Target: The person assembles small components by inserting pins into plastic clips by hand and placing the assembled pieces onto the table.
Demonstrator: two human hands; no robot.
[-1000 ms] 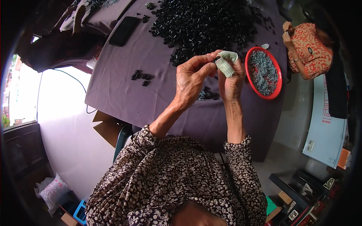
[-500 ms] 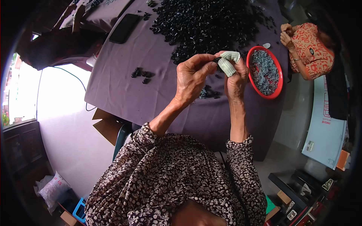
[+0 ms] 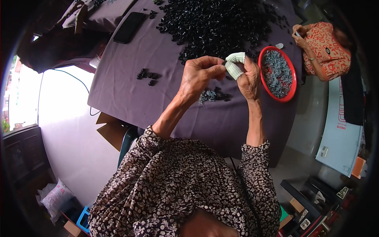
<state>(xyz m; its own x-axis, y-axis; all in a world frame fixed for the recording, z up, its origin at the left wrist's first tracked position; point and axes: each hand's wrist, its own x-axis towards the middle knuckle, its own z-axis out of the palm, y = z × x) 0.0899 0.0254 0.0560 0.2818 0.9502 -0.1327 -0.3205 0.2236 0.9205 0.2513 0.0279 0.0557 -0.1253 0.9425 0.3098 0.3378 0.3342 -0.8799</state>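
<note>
My left hand [image 3: 197, 75] pinches a small black piece [image 3: 224, 62] between thumb and forefinger above the table. From the other side my right hand [image 3: 249, 82] meets it, thumb and forefinger each sleeved in a white ribbed finger cover [image 3: 234, 71]. The two covered tips come together at the same piece; its details are too small to make out. Under the hands, a little heap of grey screw-like pins [image 3: 208, 96] lies beside a few loose black pieces [image 3: 225, 96]. A red oval bowl [image 3: 293, 89] holding many such grey pins stands just right of my right hand.
A big pile of black pieces [image 3: 217, 23] covers the far part of the purple tablecloth [image 3: 130, 91]. Several black pieces [image 3: 147, 75] lie at left, near a black phone [image 3: 129, 27]. A white scoop-like item [image 3: 279, 46] is behind the bowl. Another person [image 3: 327, 51] sits at right.
My left hand has shifted slightly left and down with the black piece. My right hand has turned, so its covered fingers now arch toward the left hand. The grey pin heap shows more.
</note>
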